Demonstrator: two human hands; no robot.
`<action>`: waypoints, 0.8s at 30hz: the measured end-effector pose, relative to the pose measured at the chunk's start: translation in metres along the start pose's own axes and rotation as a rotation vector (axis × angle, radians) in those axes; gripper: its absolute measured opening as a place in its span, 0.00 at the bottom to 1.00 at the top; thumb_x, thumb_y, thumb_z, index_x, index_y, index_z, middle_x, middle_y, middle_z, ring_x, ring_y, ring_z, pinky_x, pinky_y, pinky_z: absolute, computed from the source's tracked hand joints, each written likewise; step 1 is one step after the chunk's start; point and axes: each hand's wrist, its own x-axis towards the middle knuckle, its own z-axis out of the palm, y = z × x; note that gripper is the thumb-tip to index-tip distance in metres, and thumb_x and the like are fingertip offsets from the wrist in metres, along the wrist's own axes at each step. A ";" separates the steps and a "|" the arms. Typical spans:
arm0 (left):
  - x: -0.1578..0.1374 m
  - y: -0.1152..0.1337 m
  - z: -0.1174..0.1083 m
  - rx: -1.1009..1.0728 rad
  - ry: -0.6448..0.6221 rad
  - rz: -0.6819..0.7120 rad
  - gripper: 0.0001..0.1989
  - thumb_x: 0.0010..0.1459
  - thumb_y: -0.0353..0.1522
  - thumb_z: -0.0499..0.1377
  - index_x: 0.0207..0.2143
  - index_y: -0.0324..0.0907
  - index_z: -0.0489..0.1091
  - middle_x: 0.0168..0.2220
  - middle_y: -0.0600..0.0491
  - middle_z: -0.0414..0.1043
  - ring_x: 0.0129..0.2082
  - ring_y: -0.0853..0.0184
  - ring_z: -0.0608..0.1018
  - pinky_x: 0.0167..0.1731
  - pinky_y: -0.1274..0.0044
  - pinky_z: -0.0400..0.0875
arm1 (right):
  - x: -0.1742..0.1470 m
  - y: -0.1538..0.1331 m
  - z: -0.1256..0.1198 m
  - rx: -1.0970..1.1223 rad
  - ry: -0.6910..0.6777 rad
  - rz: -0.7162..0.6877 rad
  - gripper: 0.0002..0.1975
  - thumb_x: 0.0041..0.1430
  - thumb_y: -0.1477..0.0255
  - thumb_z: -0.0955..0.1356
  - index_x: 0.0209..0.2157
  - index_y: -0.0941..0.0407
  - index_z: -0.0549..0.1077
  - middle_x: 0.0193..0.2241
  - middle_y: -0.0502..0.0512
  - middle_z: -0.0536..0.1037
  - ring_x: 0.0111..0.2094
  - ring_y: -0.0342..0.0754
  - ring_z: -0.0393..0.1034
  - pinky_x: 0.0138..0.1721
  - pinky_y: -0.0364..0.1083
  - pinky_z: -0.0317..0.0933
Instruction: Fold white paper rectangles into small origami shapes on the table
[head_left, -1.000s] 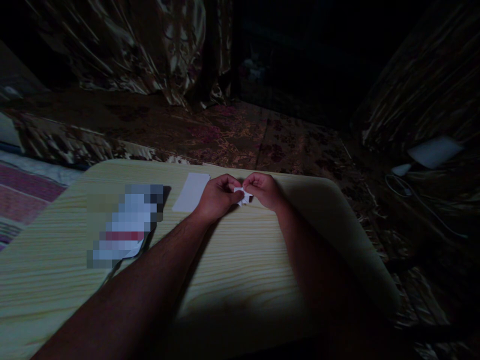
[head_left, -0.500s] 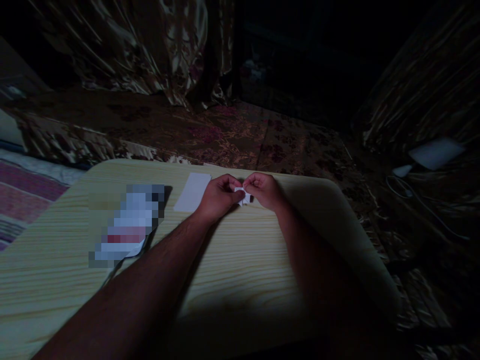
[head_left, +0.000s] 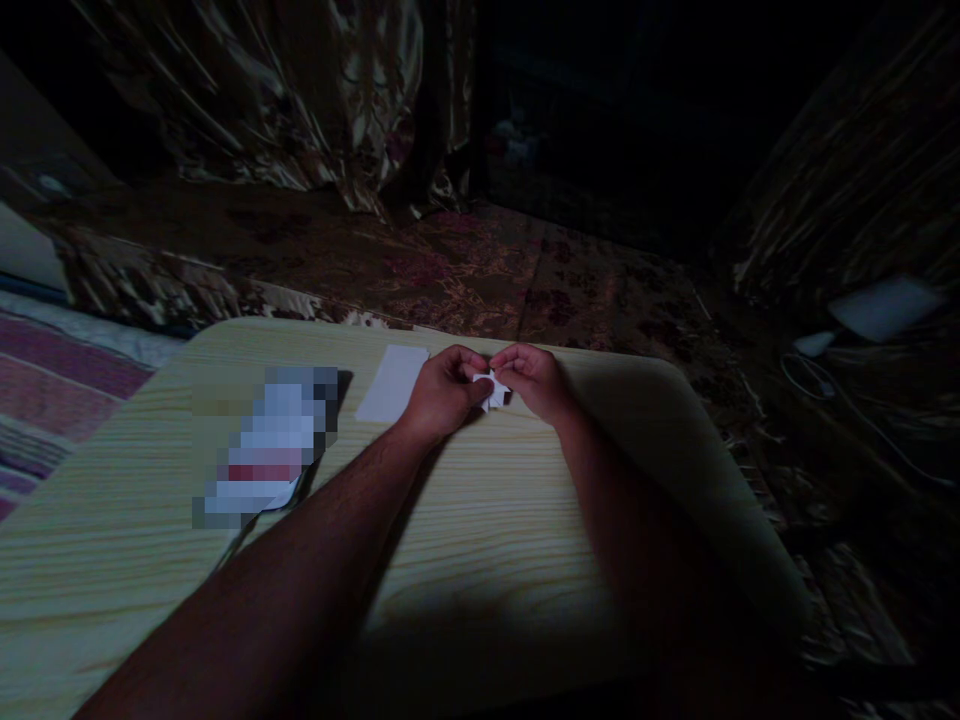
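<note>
A small piece of folded white paper [head_left: 496,393] is held between my two hands, over the far part of a light wood-grain table [head_left: 480,520]. My left hand [head_left: 442,396] is closed on its left side, with the thumb lying across the top. On the other side, my right hand [head_left: 538,384] pinches the paper's upper right part with thumb and fingers. The fingers hide some of the folds. Just left of my left hand lies a flat stack or sheet of white paper [head_left: 389,384].
A pixelated, phone-shaped object [head_left: 274,440] lies on the table's left, with a cable by its lower end. Patterned fabric [head_left: 457,260] covers the surface beyond the table. To the right, a pale flat object [head_left: 889,308] and a white cable [head_left: 862,410] show in dim light.
The view has shifted slightly, so most things appear a little further right. Both hands stay on the folded paper, with only slight finger movement.
</note>
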 end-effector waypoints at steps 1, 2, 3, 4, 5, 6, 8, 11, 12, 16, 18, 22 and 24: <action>0.000 0.000 0.000 -0.009 0.003 0.001 0.16 0.40 0.28 0.66 0.33 0.40 0.67 0.23 0.57 0.70 0.20 0.73 0.71 0.21 0.80 0.64 | 0.000 0.000 0.000 0.005 0.002 0.000 0.09 0.45 0.71 0.71 0.31 0.58 0.72 0.24 0.49 0.74 0.25 0.41 0.67 0.27 0.41 0.60; 0.000 0.000 0.000 -0.011 0.003 0.001 0.16 0.39 0.28 0.66 0.34 0.40 0.67 0.23 0.57 0.70 0.19 0.73 0.71 0.21 0.80 0.64 | 0.000 0.000 0.000 0.006 0.004 -0.001 0.09 0.44 0.72 0.70 0.31 0.57 0.72 0.24 0.49 0.74 0.25 0.41 0.67 0.27 0.41 0.60; 0.001 -0.001 0.000 -0.007 0.000 0.003 0.16 0.39 0.28 0.66 0.34 0.40 0.67 0.23 0.57 0.70 0.19 0.73 0.71 0.20 0.81 0.64 | 0.000 0.000 0.000 0.003 0.007 -0.003 0.09 0.44 0.72 0.70 0.31 0.57 0.72 0.24 0.49 0.74 0.25 0.41 0.67 0.27 0.41 0.61; 0.001 -0.001 0.000 -0.003 -0.004 0.007 0.16 0.40 0.27 0.66 0.34 0.40 0.67 0.24 0.57 0.70 0.19 0.73 0.70 0.20 0.81 0.63 | 0.000 0.000 0.001 -0.003 0.011 -0.006 0.09 0.44 0.73 0.70 0.31 0.57 0.72 0.24 0.49 0.74 0.25 0.41 0.67 0.27 0.41 0.61; 0.001 -0.001 0.000 0.002 -0.009 0.011 0.16 0.40 0.27 0.65 0.34 0.40 0.67 0.24 0.57 0.70 0.19 0.73 0.70 0.20 0.81 0.62 | 0.000 0.000 0.001 -0.009 0.015 -0.009 0.09 0.44 0.73 0.70 0.31 0.57 0.72 0.24 0.49 0.74 0.25 0.41 0.67 0.27 0.41 0.61; 0.001 -0.001 0.000 0.005 -0.012 0.015 0.16 0.40 0.27 0.65 0.34 0.41 0.66 0.24 0.57 0.70 0.19 0.73 0.70 0.19 0.81 0.62 | 0.000 0.000 0.002 -0.015 0.018 -0.014 0.08 0.44 0.74 0.70 0.30 0.58 0.72 0.24 0.49 0.74 0.25 0.41 0.67 0.27 0.41 0.60; 0.001 0.000 0.001 -0.004 -0.020 0.023 0.16 0.40 0.27 0.65 0.33 0.41 0.66 0.24 0.57 0.70 0.19 0.73 0.70 0.19 0.81 0.62 | 0.000 -0.001 0.003 -0.024 0.025 -0.024 0.07 0.43 0.75 0.69 0.29 0.58 0.71 0.23 0.48 0.73 0.25 0.41 0.66 0.27 0.41 0.60; 0.001 0.001 0.001 -0.022 -0.024 0.019 0.16 0.39 0.26 0.65 0.32 0.41 0.65 0.23 0.58 0.69 0.19 0.73 0.70 0.19 0.81 0.61 | 0.000 -0.003 0.005 -0.036 0.031 -0.023 0.07 0.43 0.75 0.69 0.28 0.57 0.70 0.22 0.47 0.72 0.24 0.40 0.65 0.26 0.40 0.58; 0.001 0.002 0.002 -0.026 -0.021 0.015 0.16 0.39 0.26 0.65 0.32 0.41 0.64 0.22 0.59 0.69 0.18 0.73 0.69 0.19 0.82 0.61 | -0.001 -0.004 0.005 -0.040 0.032 -0.022 0.06 0.43 0.74 0.69 0.28 0.57 0.69 0.22 0.47 0.72 0.24 0.40 0.65 0.26 0.40 0.58; 0.000 0.002 0.003 -0.030 0.001 0.001 0.17 0.39 0.26 0.66 0.33 0.41 0.65 0.22 0.58 0.69 0.17 0.74 0.69 0.18 0.81 0.61 | -0.001 -0.005 0.005 -0.035 0.041 -0.038 0.07 0.44 0.73 0.69 0.28 0.57 0.68 0.22 0.46 0.71 0.24 0.40 0.64 0.26 0.40 0.58; 0.000 0.002 0.004 -0.021 -0.001 0.002 0.18 0.39 0.27 0.66 0.34 0.41 0.65 0.24 0.57 0.71 0.18 0.73 0.70 0.19 0.81 0.62 | -0.001 -0.006 0.005 -0.030 0.044 -0.036 0.08 0.43 0.73 0.69 0.28 0.57 0.68 0.22 0.46 0.71 0.24 0.40 0.64 0.26 0.40 0.58; -0.001 0.003 0.006 -0.020 -0.035 0.006 0.19 0.40 0.28 0.66 0.37 0.41 0.65 0.23 0.57 0.70 0.19 0.71 0.71 0.20 0.79 0.64 | -0.002 -0.005 0.004 -0.014 0.038 -0.007 0.09 0.42 0.75 0.69 0.29 0.57 0.67 0.21 0.45 0.70 0.22 0.40 0.64 0.25 0.40 0.57; -0.001 0.004 0.006 -0.014 -0.047 0.005 0.20 0.40 0.28 0.66 0.38 0.42 0.65 0.22 0.58 0.69 0.18 0.72 0.70 0.18 0.80 0.63 | -0.002 -0.004 0.003 0.010 0.019 -0.005 0.10 0.41 0.75 0.69 0.30 0.57 0.67 0.20 0.45 0.70 0.22 0.40 0.64 0.24 0.40 0.57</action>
